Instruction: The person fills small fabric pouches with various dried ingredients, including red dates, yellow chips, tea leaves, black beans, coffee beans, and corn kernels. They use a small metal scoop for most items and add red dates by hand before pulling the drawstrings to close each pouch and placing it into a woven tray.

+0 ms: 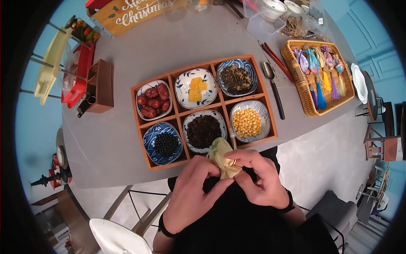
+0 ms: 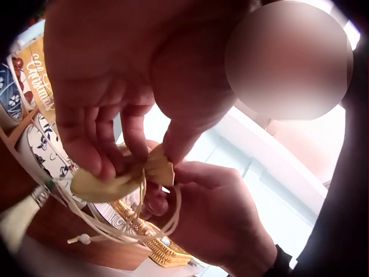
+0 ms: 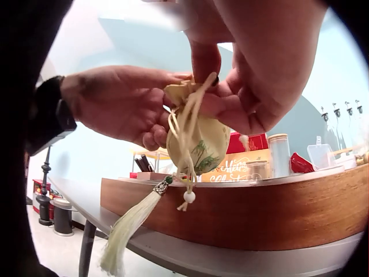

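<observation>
A small pale-yellow drawstring pouch (image 1: 220,157) is between my two hands, just over the front edge of the wooden tray (image 1: 177,111). My left hand (image 1: 192,190) pinches its gathered neck from one side. From the other side, the fingers of my right hand (image 1: 262,180) pinch the same neck. In the right wrist view the pouch (image 3: 202,144) looks rounded, with green printing on its belly. Its cords (image 3: 185,124) hang loose, ending in a white bead (image 3: 189,197). A cream tassel (image 3: 131,231) dangles below it.
Dishes in the tray hold red dates (image 1: 153,101), yellow pieces (image 1: 196,89), dried leaves (image 1: 237,79), black beans (image 1: 165,144), dark dried bits (image 1: 204,131) and corn kernels (image 1: 247,122). Rightward lie a spoon (image 1: 274,91) and a wicker basket (image 1: 311,111) of tasselled pouches.
</observation>
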`<state>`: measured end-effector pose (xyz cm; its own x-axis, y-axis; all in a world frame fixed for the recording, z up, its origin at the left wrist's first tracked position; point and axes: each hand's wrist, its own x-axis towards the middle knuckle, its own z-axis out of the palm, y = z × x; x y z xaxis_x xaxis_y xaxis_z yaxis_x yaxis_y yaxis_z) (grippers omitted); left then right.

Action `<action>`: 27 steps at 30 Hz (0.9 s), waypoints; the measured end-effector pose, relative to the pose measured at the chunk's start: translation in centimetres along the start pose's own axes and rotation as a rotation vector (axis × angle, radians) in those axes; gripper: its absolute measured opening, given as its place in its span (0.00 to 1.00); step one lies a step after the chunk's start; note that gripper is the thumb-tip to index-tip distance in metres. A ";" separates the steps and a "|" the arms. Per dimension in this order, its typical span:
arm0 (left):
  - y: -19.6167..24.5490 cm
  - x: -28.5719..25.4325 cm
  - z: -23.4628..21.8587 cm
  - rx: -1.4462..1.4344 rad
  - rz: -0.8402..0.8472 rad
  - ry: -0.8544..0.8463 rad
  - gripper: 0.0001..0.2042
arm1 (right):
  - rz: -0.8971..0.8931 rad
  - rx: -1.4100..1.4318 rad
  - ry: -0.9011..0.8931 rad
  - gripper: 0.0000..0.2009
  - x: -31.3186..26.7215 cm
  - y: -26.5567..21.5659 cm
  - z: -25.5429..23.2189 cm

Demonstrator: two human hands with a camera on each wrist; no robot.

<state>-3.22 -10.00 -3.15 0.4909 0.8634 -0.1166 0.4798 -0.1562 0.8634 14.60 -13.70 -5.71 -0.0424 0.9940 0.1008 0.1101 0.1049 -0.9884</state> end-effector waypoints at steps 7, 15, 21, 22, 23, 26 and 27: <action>0.4 0.2 1.4 0.142 0.098 0.065 0.10 | 0.025 0.043 -0.097 0.24 0.4 0.1 -0.4; 0.6 0.0 0.8 0.249 0.105 0.024 0.07 | 0.042 -0.091 -0.004 0.26 0.3 -0.8 0.5; 0.7 0.5 0.6 0.184 0.175 0.137 0.07 | 0.243 -0.184 -0.116 0.28 1.3 -3.8 -0.5; 1.0 0.6 0.2 0.226 0.127 0.185 0.06 | 0.242 -0.186 -0.110 0.28 1.4 -4.1 -0.6; 1.2 0.7 -0.1 0.268 0.078 0.236 0.06 | 0.243 -0.240 -0.089 0.27 1.6 -4.3 -0.7; 1.1 1.9 0.0 0.254 0.094 0.211 0.07 | 0.257 -0.361 -0.109 0.26 2.6 -3.3 -1.3; 1.1 1.9 -0.1 0.250 0.097 0.217 0.07 | 0.277 -0.430 -0.152 0.25 2.9 -2.9 -1.7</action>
<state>-1.87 -8.50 -2.37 0.3896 0.9165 0.0909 0.6152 -0.3325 0.7148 15.88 -11.09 -2.32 -0.0934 0.9740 -0.2066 0.5334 -0.1263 -0.8364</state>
